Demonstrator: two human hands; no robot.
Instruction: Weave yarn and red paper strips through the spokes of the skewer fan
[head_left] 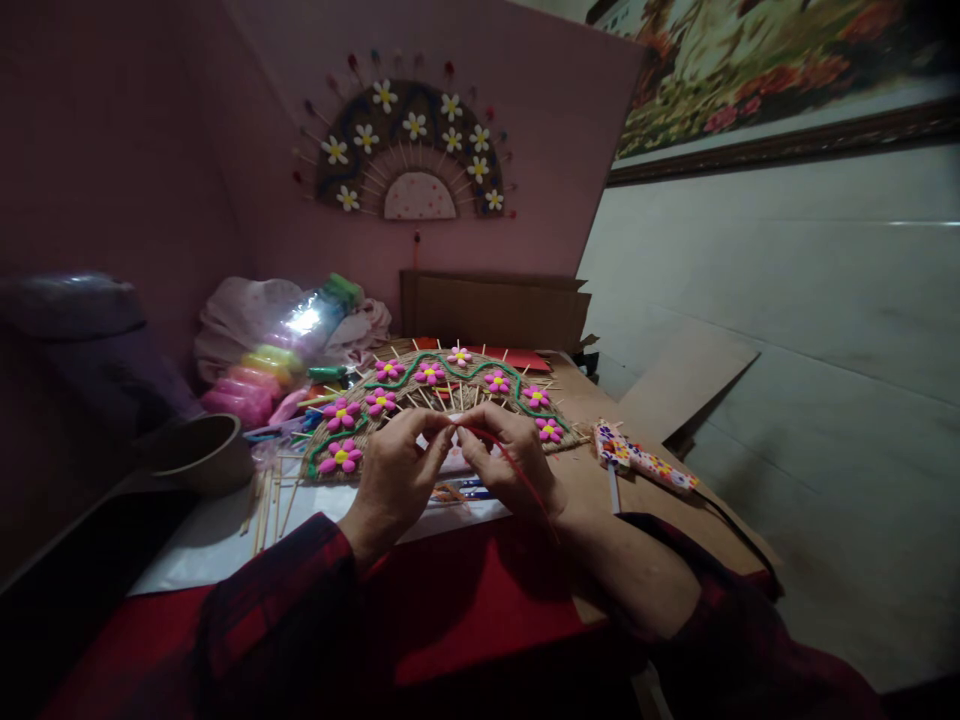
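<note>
My left hand (397,465) and my right hand (514,460) meet fingertip to fingertip over the table, both pinched on a thin red strip (517,472) that trails down past my right wrist. Just behind them lies a woven fan-shaped craft (442,395) with pink flowers, a green wavy cord and wooden sticks poking out around its rim. A white sheet (225,535) lies under my hands, with red paper (480,590) nearer to me.
A glue gun with a patterned cover (645,460) lies at the right on the table. A brown bowl (199,450), loose wooden sticks (266,500) and a bag of coloured clay (270,365) sit at the left. A finished fan (409,150) hangs on the pink wall.
</note>
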